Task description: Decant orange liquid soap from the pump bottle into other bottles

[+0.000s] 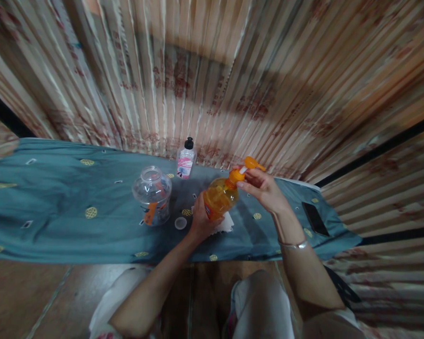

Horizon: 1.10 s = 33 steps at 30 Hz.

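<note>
An orange pump bottle [219, 197] is tilted to the right above the table, its yellow-orange liquid showing through the clear wall. My left hand [200, 219] is wrapped round the bottle's lower body. The fingers of my right hand [259, 186] close around the orange pump head [237, 175] at the bottle's neck; its spout points right. Under the bottle lies a white cloth or paper [227, 223], partly hidden. To the left stands a clear plastic cup with a domed lid [151, 200], with a small round white cap [180, 223] beside it.
Behind the cup, a clear bottle with a black cap and pink label [184, 165] stands upright. A dark phone [315, 219] lies at the table's right end. A teal patterned cloth [63, 188] covers the narrow table. Pleated curtains [198, 84] hang close behind it.
</note>
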{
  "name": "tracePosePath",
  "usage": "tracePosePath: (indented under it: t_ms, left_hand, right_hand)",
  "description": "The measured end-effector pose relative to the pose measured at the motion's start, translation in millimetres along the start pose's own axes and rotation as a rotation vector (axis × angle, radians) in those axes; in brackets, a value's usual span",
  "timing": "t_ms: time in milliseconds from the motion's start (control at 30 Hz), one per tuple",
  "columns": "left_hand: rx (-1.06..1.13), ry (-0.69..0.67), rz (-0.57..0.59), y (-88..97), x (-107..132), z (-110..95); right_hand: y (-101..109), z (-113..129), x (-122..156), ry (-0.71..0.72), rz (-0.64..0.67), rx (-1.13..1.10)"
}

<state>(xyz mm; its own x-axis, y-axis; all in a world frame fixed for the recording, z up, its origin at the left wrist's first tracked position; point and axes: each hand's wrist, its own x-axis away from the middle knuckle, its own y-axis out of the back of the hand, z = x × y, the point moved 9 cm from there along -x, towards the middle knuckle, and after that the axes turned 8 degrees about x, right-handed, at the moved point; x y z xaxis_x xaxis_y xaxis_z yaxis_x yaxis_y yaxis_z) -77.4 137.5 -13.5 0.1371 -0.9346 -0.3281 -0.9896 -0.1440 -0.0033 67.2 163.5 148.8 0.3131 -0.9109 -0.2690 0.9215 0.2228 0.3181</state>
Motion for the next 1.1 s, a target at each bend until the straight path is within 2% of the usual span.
tracePosePath:
  t_ms: [200,467,667,800,1100]
  left_hand:
    - [0.010,0.032,0.012,-0.3,0,4]
    - [0.027,0.092,-0.001,1.0,2,4]
    - [0.072,0.087,-0.016,2.2,1,1]
    - [0.112,0.086,-0.034,4.2,0,0]
    - [0.010,0.059,0.034,-0.2,1,5]
  right_hand:
    - [-4,0,1,0.015,0.052,0.116]
    - [0,2,6,0.037,0.019,0.226]
    - [-1,6,8,0.062,0.024,0.304]
    - [0,11,9,0.079,-0.001,0.404]
    - [0,20,12,0.109,-0.083,0.625]
